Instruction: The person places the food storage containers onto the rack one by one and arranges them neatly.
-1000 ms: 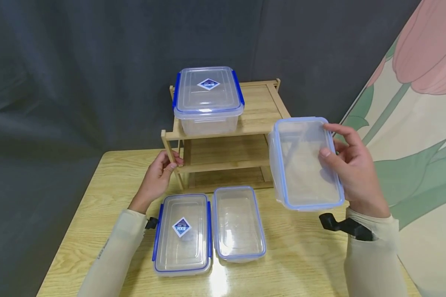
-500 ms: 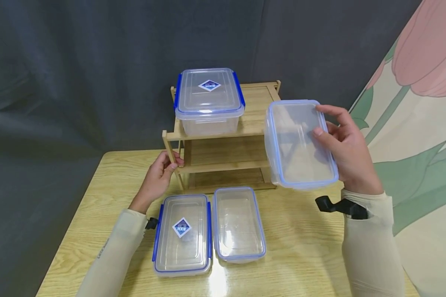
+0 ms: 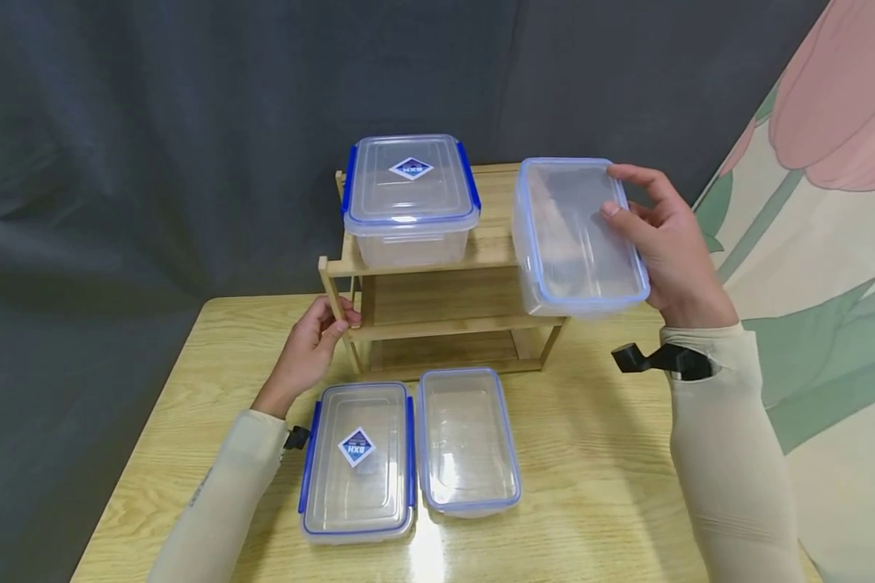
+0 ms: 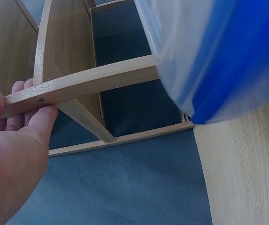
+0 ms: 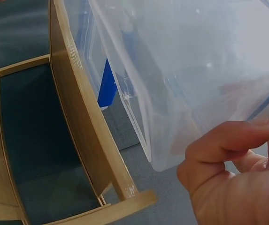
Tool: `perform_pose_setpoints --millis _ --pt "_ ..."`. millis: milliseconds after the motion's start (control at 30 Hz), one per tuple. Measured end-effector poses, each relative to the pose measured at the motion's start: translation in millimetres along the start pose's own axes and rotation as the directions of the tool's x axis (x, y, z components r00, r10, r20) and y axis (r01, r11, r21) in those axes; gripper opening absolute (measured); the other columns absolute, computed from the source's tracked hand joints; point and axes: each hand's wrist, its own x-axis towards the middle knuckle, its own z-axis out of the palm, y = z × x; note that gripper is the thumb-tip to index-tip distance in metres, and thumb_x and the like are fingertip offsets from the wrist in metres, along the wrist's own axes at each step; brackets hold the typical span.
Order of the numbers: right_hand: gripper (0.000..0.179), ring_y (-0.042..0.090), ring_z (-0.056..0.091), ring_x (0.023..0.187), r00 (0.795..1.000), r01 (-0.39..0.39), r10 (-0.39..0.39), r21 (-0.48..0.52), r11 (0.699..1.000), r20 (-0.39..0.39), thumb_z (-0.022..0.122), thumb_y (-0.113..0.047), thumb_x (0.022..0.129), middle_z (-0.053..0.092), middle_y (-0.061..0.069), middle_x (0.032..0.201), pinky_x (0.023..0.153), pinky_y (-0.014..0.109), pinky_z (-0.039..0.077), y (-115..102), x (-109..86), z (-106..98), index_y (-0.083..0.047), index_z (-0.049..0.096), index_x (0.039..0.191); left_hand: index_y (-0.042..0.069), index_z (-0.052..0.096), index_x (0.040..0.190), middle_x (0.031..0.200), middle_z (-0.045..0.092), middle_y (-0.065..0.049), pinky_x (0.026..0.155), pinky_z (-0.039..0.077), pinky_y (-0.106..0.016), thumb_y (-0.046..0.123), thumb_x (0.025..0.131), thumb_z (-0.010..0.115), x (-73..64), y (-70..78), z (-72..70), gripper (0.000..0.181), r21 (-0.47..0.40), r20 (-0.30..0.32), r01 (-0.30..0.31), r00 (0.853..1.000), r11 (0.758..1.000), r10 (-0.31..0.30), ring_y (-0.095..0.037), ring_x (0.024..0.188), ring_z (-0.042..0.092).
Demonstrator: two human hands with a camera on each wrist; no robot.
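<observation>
While the left hand (image 3: 308, 348) still grips the wooden rack (image 3: 437, 329), the right hand (image 3: 674, 247) pinches a clear box (image 3: 576, 235), tilted, raised higher than a second ago.

decently bright head view, hot glare on the table (image 3: 576, 486), blue plastic (image 4: 242, 61) super blurry up close, held container (image 5: 209, 61) kinda washed-out

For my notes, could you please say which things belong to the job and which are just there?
Job: right hand, held container, left hand, wooden rack; likely also rack-top box, labelled table box, unlabelled table box.
Just there: table, dark curtain, flowered wall.
</observation>
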Motion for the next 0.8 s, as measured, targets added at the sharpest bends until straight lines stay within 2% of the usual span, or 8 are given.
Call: perform_pose_setpoints --millis 367,600,800 --pt "0.048 0.021 0.076 0.075 0.994 -0.104 0.104 0.045 0.994 -0.019 0.077 -0.011 0.097 0.070 0.011 0.110 0.058 0.032 0.064 5 36.7 1 -0.016 0.060 0.142 -0.005 0.050 0.139 0.125 0.067 -0.020 0.100 0.049 -0.012 0.010 0.114 0.044 0.4 -4.7 0.6 0.030 -0.007 -0.015 0.012 1.000 1.000 -0.012 -0.032 0.122 0.064" --pt "0.054 0.019 0.073 0.076 0.983 -0.181 0.183 0.047 0.982 -0.034 0.083 -0.019 0.093 0.057 0.010 0.124 0.058 0.031 0.063 9 61.9 3 -0.019 0.061 0.142 -0.004 0.050 0.139 0.126 0.067 -0.019 0.099 0.049 -0.012 0.011 0.114 0.044 3.4 -5.7 0.1 0.030 0.001 -0.021 0.012 1.000 1.000 -0.012 -0.032 0.122 0.064" --pt "0.057 0.020 0.074 0.079 0.968 -0.247 0.249 0.060 0.967 -0.039 0.085 -0.020 0.091 0.056 0.010 0.129 0.060 0.033 0.064 13 78.6 6 -0.021 0.061 0.143 -0.004 0.050 0.140 0.126 0.067 -0.019 0.100 0.049 -0.013 0.011 0.114 0.045 4.3 -5.4 -0.2 0.030 0.008 -0.016 0.023 1.000 1.000 -0.023 -0.032 0.123 0.065"
